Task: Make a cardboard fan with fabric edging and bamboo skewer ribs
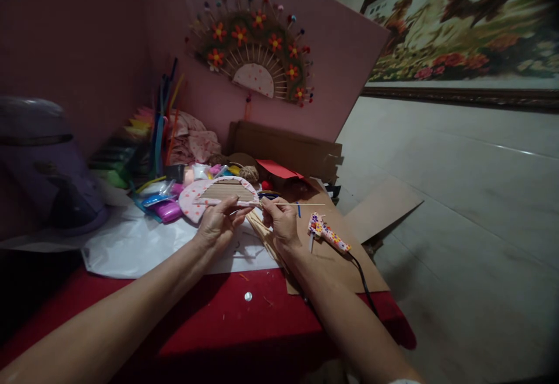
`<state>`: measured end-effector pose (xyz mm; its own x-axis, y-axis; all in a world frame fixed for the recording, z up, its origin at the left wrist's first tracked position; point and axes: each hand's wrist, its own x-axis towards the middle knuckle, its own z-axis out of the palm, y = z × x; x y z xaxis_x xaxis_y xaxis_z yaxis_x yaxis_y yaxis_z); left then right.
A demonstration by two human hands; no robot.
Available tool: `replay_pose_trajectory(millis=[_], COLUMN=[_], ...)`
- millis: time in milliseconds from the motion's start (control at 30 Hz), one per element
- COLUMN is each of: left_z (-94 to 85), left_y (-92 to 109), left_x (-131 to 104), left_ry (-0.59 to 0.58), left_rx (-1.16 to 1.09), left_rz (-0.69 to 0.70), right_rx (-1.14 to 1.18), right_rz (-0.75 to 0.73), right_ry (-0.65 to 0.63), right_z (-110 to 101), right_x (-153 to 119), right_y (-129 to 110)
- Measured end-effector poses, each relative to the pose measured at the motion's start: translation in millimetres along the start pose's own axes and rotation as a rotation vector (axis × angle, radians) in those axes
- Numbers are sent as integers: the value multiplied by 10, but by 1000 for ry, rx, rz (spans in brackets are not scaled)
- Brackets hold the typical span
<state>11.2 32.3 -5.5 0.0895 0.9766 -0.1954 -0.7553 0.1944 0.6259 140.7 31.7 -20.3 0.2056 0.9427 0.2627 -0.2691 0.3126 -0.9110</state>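
My left hand [220, 222] is closed on the lower edge of a half-round cardboard piece [227, 190] whose rim is wrapped in spotted cloth. Beside it, on the left, shows another rounded piece in pink-spotted white cloth [191, 202]. A thin wooden stick [305, 204] runs sideways along the straight lower edge and sticks out to the right. My right hand [282, 221] pinches this stick near the cardboard's right corner. More thin sticks [261, 230] lie under and between my hands on white sheeting.
A flower-patterned glue gun [329, 235] lies on brown cardboard [362, 267] at right, its black cord trailing forward. Colourful clay packets [168, 209] and a purple bin [56, 168] stand left. A flowered fan [253, 78] hangs behind. A white disc [248, 296] rests on red cloth.
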Motion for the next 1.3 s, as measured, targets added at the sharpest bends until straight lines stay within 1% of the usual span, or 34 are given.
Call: replay_pose_trajectory(millis=[533,800,1000,1300], left_z=[-1,-14,-24,-9], left_y=[-7,-10,-12,-11], left_x=[-7,7,26,3], left_ry=[4,-22,-20,-33], left_rx=[11,19,28,25], left_rz=[13,17,2,7], right_rx=[-2,-7,11,26], right_rz=[2,-6,15,18], right_ry=[-28,-23,-26,-25], right_z=[-20,-34,-37,-45], right_x=[4,-1,9,18], right_y=[26,17,14,9])
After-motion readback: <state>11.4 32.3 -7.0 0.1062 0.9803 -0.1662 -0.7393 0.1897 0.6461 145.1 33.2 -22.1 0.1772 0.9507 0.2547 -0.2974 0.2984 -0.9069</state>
